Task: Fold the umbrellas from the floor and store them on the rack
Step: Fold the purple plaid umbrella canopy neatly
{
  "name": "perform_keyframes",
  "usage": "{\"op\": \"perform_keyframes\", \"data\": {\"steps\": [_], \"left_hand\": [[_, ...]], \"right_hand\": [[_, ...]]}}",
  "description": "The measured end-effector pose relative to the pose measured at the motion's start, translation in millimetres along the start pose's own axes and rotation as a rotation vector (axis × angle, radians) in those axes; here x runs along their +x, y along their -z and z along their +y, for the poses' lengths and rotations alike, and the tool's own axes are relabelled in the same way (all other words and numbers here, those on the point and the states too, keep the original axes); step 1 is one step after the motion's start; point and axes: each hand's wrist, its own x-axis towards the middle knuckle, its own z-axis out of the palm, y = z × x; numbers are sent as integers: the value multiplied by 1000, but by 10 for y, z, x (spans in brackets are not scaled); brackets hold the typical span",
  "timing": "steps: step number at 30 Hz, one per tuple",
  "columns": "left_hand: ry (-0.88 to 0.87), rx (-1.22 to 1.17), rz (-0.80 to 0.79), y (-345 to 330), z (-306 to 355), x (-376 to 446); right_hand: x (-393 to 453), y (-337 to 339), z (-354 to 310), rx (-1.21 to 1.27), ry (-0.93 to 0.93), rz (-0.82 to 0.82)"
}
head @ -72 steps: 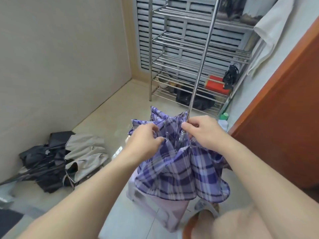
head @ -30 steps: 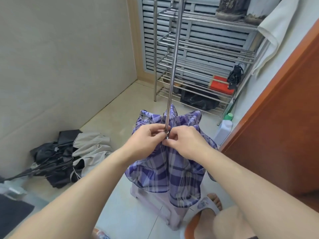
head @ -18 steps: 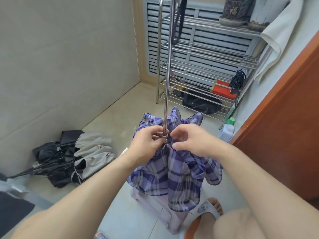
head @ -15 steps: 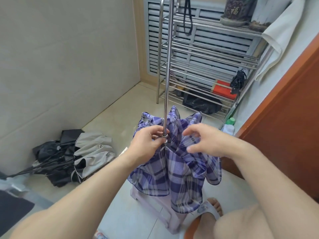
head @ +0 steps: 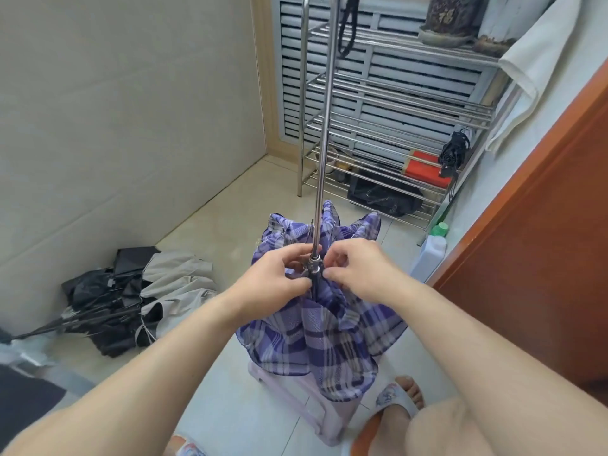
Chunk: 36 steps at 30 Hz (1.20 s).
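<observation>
Purple plaid fabric umbrella [head: 329,330] stood mid-scene, canopy down over a pale plastic stool [head: 309,413], steel shaft [head: 324,133] pointing up, likely to let the ribs collapse. Left hand [head: 276,278] and right hand [head: 358,271] both pinched fabric and ribs at the metal runner [head: 314,266], fingers curled. Black and beige umbrellas [head: 131,301] lay on the floor, left. Far steel wire rack [head: 394,103] held a black bag, a red box, and a folded black umbrella [head: 454,153].

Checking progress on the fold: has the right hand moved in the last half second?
Yes. The right hand has come back left to the metal shaft and pinches the purple cloth beside it; the left hand kept its grip.
</observation>
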Motion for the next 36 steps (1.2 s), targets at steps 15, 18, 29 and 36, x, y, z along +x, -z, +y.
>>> {"op": "perform_keyframes", "data": {"steps": [15, 18, 29, 36], "left_hand": [[-63, -34, 72, 73, -119, -58], [-51, -7, 152, 50, -131, -70], [-5, 58, 132, 116, -123, -102], [-15, 31, 70, 118, -85, -113]], "right_hand": [[-175, -302, -204, 254, -79, 29], [-201, -176, -234, 327, -83, -64], [-257, 426, 288, -27, -183, -222], [-31, 192, 282, -103, -63, 83]]}}
